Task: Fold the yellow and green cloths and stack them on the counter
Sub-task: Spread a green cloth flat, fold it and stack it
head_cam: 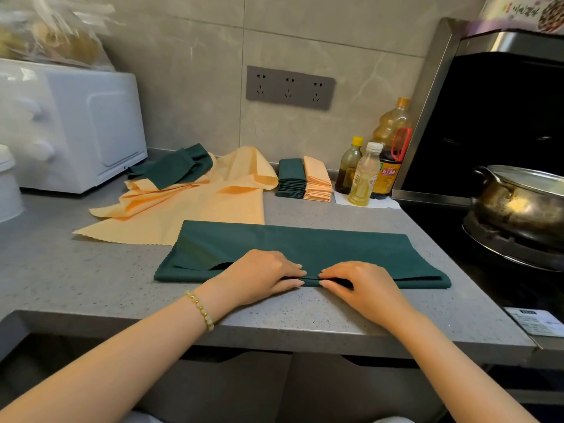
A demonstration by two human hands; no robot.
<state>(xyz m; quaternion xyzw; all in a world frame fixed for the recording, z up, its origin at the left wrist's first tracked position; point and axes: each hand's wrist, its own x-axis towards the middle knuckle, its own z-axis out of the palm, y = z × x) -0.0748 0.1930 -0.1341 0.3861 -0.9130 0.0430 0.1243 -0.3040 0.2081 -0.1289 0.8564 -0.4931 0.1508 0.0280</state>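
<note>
A dark green cloth (pixel 305 248), folded into a long strip, lies across the grey counter (pixel 61 270) in front of me. My left hand (pixel 262 274) and my right hand (pixel 357 280) meet at the middle of its near edge, fingertips pinching the folded edge. Behind it lies a loose pile of yellow cloths (pixel 195 203) with a crumpled green cloth (pixel 174 167) on top. At the back stand a stack of folded green cloths (pixel 291 178) and, touching it, a stack of folded yellow cloths (pixel 317 180).
A white microwave (pixel 70 123) fills the back left. Several oil and sauce bottles (pixel 372 169) stand right of the stacks. A metal pot (pixel 518 203) sits on the black stove at the right. A wall socket strip (pixel 290 87) is above.
</note>
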